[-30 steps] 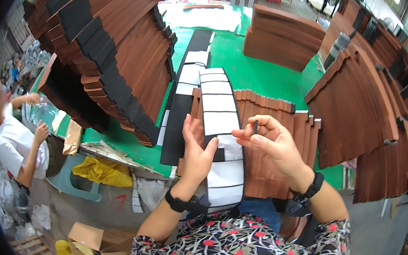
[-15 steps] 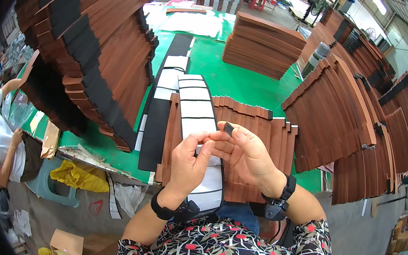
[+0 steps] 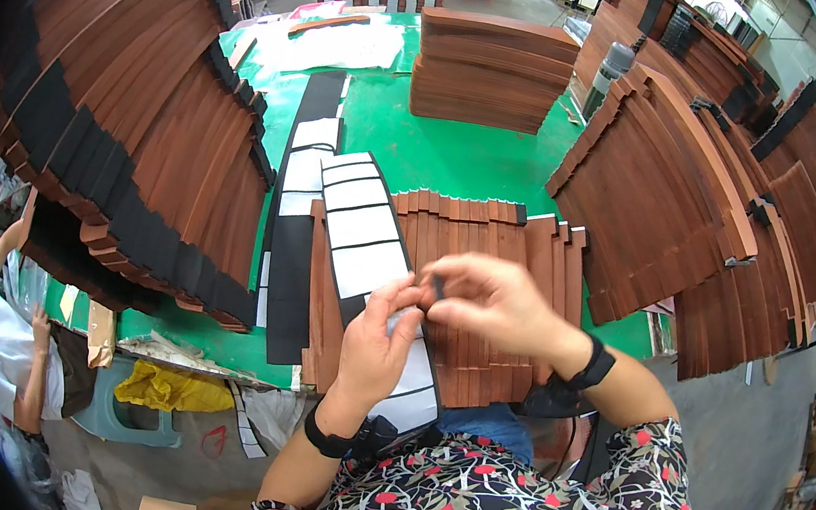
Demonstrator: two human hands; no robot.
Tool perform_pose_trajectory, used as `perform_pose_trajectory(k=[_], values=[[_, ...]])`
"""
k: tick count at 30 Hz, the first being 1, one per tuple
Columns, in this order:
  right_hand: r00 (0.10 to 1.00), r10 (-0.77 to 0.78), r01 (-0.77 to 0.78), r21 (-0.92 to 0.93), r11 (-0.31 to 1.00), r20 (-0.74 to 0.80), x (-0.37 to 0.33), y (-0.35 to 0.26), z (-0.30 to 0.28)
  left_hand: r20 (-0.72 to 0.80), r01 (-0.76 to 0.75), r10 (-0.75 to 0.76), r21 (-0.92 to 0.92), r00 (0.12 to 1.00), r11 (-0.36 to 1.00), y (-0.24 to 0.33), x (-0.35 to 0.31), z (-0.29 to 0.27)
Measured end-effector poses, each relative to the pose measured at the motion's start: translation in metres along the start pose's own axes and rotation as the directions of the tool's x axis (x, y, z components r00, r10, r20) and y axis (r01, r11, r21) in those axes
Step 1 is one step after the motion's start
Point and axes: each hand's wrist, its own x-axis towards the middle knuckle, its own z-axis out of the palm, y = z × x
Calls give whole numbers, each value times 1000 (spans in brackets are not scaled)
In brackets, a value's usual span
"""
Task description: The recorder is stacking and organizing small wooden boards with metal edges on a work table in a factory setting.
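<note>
Turned palm-down now, the right hand (image 3: 503, 304) pinches a small black piece (image 3: 439, 287) by the left hand (image 3: 373, 348), whose hold is unclear; two-handed work seems underway.

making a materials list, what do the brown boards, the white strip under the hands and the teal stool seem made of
Brown boards: wood or wood-look laminate, satin, judging by the streaky grain.
White strip: matte, perhaps paper backing over something black, given flat white panels between dark lines.
Teal stool: likely moulded plastic, smooth, with rounded edges and even colour.
</note>
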Motion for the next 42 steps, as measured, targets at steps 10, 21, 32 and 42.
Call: perform_pose_trajectory(k=[10,21,32,42], values=[[844,-140,-95,-400,911,-517,28,78,-115,617,-467,93,481,782,742,18,-2,25],[873,-373,-67,-833,549,-315,20,73,-119,808,-610,-5,449,590,653,-1,13,67],[955,-245,-71,-931,358,-167,27,67,-122,815,-567,-38,435,578,699,-1,17,65],[977,-167,-70,-942,327,-131,35,61,-127,806,-522,-31,411,591,747,-3,14,64]])
